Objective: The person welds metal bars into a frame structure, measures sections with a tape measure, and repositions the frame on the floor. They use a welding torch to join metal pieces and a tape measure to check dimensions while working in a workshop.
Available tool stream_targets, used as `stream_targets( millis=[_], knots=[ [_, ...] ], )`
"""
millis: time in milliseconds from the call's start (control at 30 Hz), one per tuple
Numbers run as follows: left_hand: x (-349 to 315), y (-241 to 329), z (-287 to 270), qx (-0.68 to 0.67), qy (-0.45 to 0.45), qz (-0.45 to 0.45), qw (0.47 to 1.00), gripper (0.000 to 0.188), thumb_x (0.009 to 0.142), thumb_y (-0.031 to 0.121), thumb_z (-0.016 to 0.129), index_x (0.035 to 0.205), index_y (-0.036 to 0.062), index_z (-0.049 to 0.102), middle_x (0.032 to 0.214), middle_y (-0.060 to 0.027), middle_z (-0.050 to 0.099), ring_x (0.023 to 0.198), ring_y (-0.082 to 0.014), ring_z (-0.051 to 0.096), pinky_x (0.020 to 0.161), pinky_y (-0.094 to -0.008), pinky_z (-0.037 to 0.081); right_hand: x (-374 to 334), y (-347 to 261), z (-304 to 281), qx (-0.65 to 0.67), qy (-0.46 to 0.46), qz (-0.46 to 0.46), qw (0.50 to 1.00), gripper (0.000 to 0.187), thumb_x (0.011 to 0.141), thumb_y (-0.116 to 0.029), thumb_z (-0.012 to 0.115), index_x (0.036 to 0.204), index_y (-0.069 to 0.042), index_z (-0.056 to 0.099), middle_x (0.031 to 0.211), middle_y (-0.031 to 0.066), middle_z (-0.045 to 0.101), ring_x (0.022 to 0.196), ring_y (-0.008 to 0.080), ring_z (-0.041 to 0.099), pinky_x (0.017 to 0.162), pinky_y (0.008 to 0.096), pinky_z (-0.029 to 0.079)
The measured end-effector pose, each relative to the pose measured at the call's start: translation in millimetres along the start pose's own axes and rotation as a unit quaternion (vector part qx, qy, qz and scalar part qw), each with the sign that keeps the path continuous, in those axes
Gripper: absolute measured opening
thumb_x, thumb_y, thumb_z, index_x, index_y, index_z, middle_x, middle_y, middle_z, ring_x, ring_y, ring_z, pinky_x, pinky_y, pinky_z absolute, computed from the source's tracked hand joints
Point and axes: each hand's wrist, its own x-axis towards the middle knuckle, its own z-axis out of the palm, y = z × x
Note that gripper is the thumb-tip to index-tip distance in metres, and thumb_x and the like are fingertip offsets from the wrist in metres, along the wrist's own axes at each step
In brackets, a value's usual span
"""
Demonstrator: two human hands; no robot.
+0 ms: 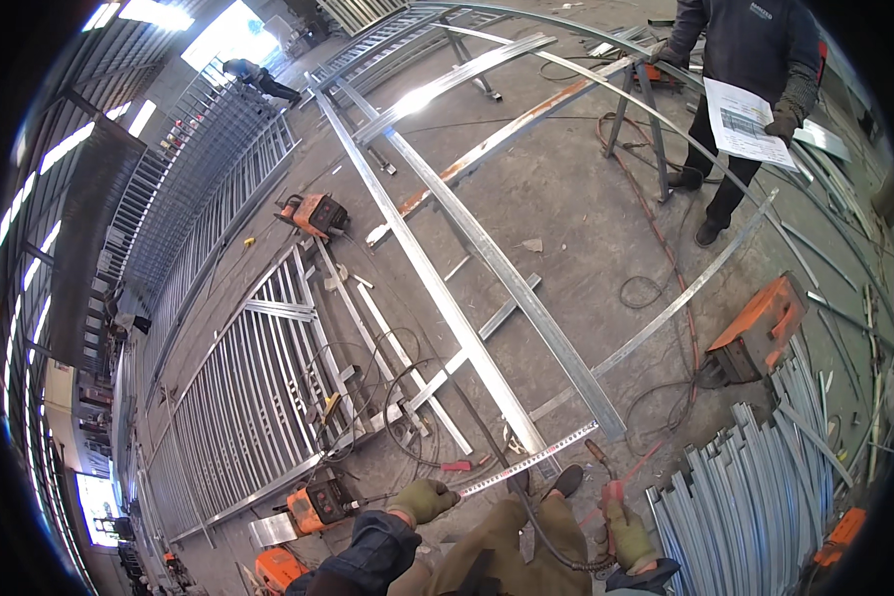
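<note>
A tug could skew the tape measure [531, 461] my left hand [424, 501] clamps, grip of my right hand [629, 532] unclear.

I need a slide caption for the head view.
Measuring tape extends from gloved left hand past one metal beam to a second beam.

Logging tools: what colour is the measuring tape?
The tape is white with reddish marks, clearest in head view.

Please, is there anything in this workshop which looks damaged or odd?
Yes: the crosswise beam under the long silver rails has orange-brown patches, probably rust. It looks odd because the rails are evenly silver.
</note>
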Motion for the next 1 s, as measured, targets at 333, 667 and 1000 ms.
stream_targets(
  millis=[333,667,1000],
  knots=[
    [13.5,-12.2,22.3,0.006,0.046,0.054,0.997,0.045,0.1,0.043,0.074,0.113,0.0009,0.082,0.103,-0.0182,0.081,0.097,-0.0264,0.075,0.09,-0.0404,0.057,2.4,-1.9,2.8,-0.094,0.015,-0.056,0.994,0.063,0.113,-0.056,0.054,0.145,-0.002,0.057,0.113,0.0113,0.064,0.102,0.0215,0.06,0.089,0.0344,0.045],
    [0.5,1.4,11.1,-0.086,0.039,-0.008,0.995,0.038,0.1,0.034,0.077,0.107,-0.0029,0.081,0.084,-0.0102,0.076,0.082,-0.0136,0.067,0.078,-0.0362,0.054,-11.0,-35.5,6.5,-0.024,-0.018,0.03,0.999,0.055,0.11,-0.06,0.059,0.125,-0.007,0.064,0.075,0.0,0.063,0.056,0.0111,0.06,0.051,0.0279,0.049],
    [-7.4,19.2,6.7,-0.052,0.034,-0.045,0.997,0.043,0.099,0.038,0.077,0.111,-0.0029,0.08,0.087,-0.0185,0.076,0.082,-0.0229,0.071,0.082,-0.0408,0.055,-12.0,-42.8,5.8,0.023,0.018,0.023,0.999,0.054,0.11,-0.058,0.062,0.128,-0.008,0.063,0.075,-0.0001,0.062,0.056,0.0107,0.059,0.051,0.0267,0.048]
  ],
)
